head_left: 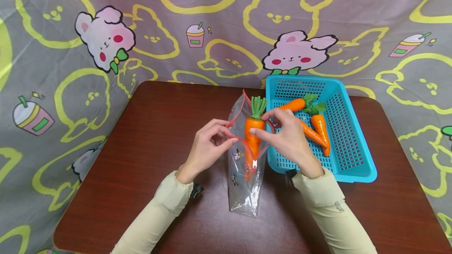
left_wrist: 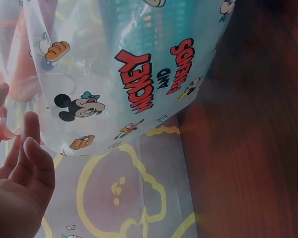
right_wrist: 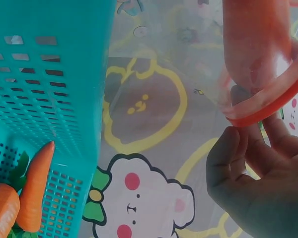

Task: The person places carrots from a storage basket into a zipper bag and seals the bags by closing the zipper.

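A clear zip bag (head_left: 243,201) with a red-edged mouth and cartoon prints hangs upright over the table. My left hand (head_left: 207,144) pinches the red edge on its left side. In the left wrist view, the bag's printed wall (left_wrist: 107,74) spreads beyond the fingers. An orange carrot (head_left: 252,138) with a short green top stands point down, mostly inside the bag. My right hand (head_left: 290,135) grips it near the top, thumb in front and fingers at its right side. In the right wrist view, the red edge crosses close to those fingers (right_wrist: 260,153).
Right of the bag, a turquoise plastic basket (head_left: 358,177) holds three carrots (head_left: 320,128), some with leafy tops. Its near-left corner sits beneath my right wrist. The brown table (head_left: 152,148) extends to the left. A patterned cloth (head_left: 226,26) surrounds the back and sides.
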Demonstrator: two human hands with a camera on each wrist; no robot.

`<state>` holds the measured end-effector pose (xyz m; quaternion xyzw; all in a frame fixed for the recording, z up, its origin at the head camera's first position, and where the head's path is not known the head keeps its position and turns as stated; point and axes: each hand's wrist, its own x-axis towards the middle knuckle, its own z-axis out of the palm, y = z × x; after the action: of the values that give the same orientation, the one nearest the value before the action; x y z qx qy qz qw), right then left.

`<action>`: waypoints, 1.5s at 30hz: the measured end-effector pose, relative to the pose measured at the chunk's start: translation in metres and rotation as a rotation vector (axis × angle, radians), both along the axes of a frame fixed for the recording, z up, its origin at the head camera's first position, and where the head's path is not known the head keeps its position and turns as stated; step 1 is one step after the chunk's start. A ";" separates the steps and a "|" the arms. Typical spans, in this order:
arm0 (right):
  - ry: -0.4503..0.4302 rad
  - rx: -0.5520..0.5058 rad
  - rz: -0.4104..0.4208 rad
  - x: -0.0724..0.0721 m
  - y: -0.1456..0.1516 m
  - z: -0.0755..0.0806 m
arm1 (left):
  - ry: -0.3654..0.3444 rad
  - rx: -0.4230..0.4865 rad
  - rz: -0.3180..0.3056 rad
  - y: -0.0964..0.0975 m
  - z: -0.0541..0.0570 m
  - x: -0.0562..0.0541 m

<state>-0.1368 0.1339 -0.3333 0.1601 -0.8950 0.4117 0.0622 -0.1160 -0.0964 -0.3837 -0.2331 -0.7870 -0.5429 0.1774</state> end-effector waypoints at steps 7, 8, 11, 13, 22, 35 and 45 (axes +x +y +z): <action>-0.010 0.017 0.018 0.000 0.000 -0.001 | -0.020 -0.002 -0.001 0.001 0.000 0.001; -0.008 0.020 0.022 0.000 -0.001 -0.001 | -0.025 -0.003 0.000 0.001 0.000 0.001; -0.002 0.032 0.029 0.000 -0.001 -0.002 | -0.028 -0.006 0.000 0.002 0.000 0.001; -0.003 0.041 0.032 0.000 -0.001 -0.002 | -0.025 -0.007 -0.001 0.002 0.000 0.002; 0.014 0.062 0.063 0.001 0.000 0.000 | 0.024 -0.015 0.005 0.004 -0.002 0.000; 0.049 0.020 -0.004 -0.004 0.008 0.003 | 0.027 0.008 0.015 0.005 -0.001 -0.001; -0.257 0.166 0.060 -0.009 0.020 0.010 | 0.026 0.013 0.033 0.002 0.002 -0.001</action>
<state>-0.1458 0.1536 -0.3238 0.1373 -0.9215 0.3548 -0.0784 -0.1173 -0.0945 -0.3813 -0.2258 -0.7848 -0.5421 0.1981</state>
